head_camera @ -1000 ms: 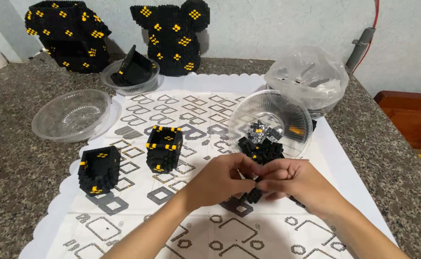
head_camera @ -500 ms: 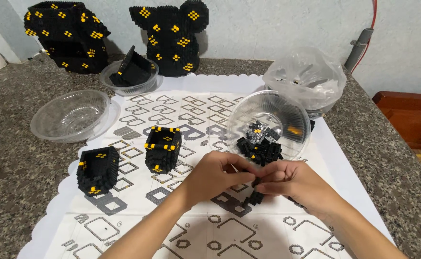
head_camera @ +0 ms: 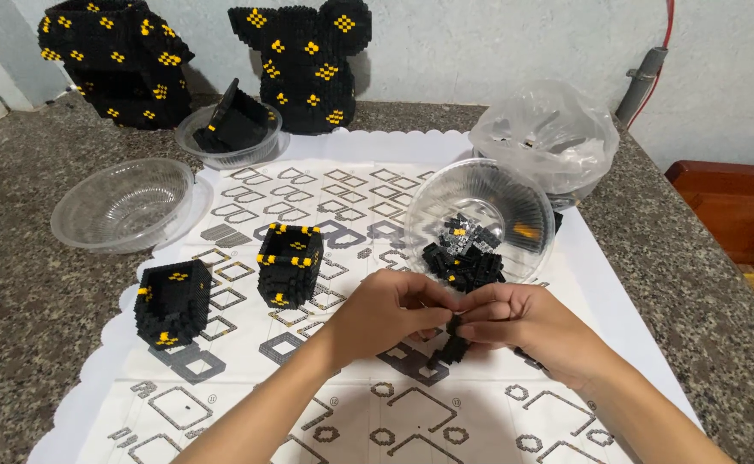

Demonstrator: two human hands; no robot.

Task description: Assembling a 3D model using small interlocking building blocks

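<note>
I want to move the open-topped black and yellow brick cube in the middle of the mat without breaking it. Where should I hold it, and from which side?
Grip the open-topped cube by two opposite outer walls, coming straight down from above. It stands upright and apart from the other cube, so its sides are free. Its thin brick rim would probably give if pinched, so pressing on flat walls low down looks safer.

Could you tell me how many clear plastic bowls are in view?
3. One empty bowl sits at the left, one at the back holds a black block piece, and one tilted bowl right of centre spills black blocks. The plastic bag may hide more.
</note>
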